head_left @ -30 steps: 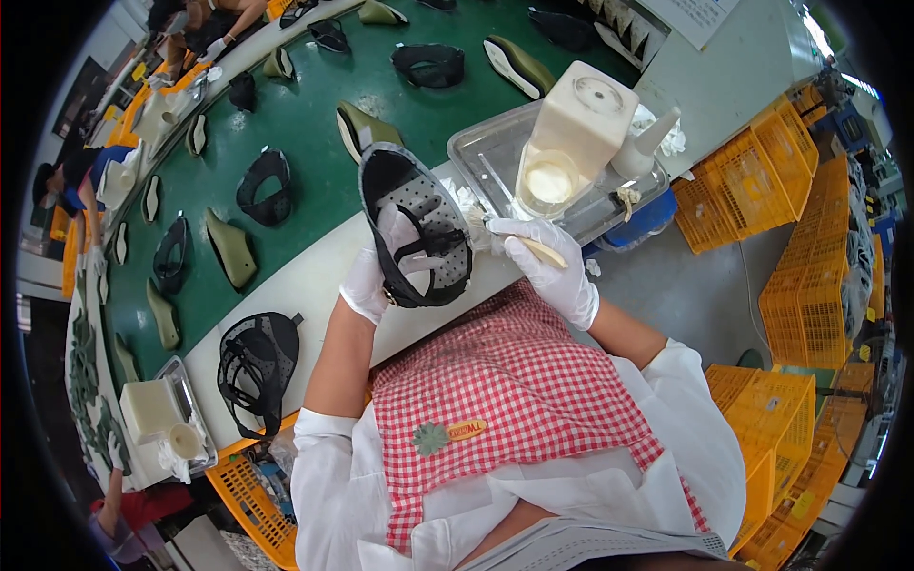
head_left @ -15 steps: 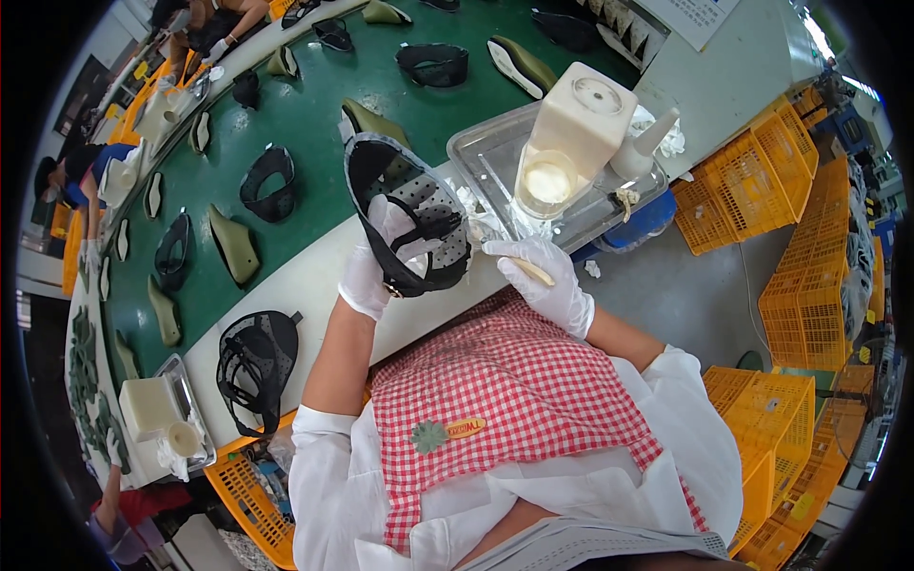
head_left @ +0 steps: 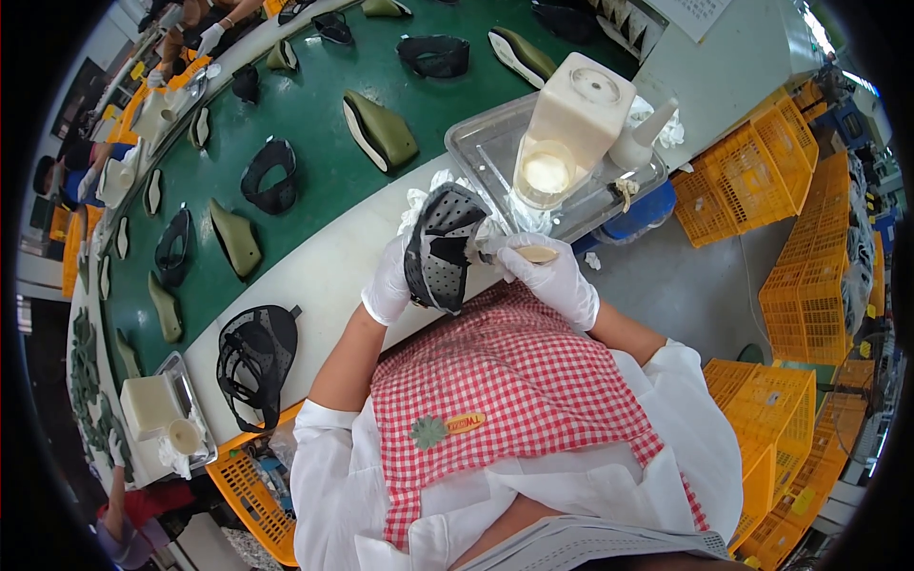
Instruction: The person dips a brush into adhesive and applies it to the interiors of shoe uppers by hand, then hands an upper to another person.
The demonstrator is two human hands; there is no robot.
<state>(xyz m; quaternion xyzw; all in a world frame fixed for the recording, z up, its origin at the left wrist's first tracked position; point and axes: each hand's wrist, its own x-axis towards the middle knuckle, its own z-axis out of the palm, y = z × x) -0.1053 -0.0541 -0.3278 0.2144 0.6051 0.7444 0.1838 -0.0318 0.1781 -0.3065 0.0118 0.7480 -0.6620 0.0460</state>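
My left hand [head_left: 387, 284], in a white glove, is closed on a black dotted mesh shoe upper [head_left: 440, 255], held up over the pale table edge. A brush [head_left: 539, 254] with a light wooden handle is gripped in my gloved right hand [head_left: 560, 285]; its head reaches the right side of the upper, and whether it touches is hard to see. Just beyond that hand a clear plastic tray [head_left: 465, 133] carries a square whitish bottle [head_left: 583, 105], whose cup [head_left: 546, 175] contains white liquid. A second black upper [head_left: 255, 360] lies to the left on the pale edge.
Green shoe lasts [head_left: 381, 131] and black uppers [head_left: 269, 178] are spread over the green table [head_left: 314, 105]. A smaller tray [head_left: 195, 419] stands at the left. Orange crates [head_left: 752, 181] are stacked on the right. Other people work along the far left side.
The upper in my left hand has turned and tilted, lowering toward the brush and uncovering a green last behind it. My right hand has shifted slightly right, still holding the brush.
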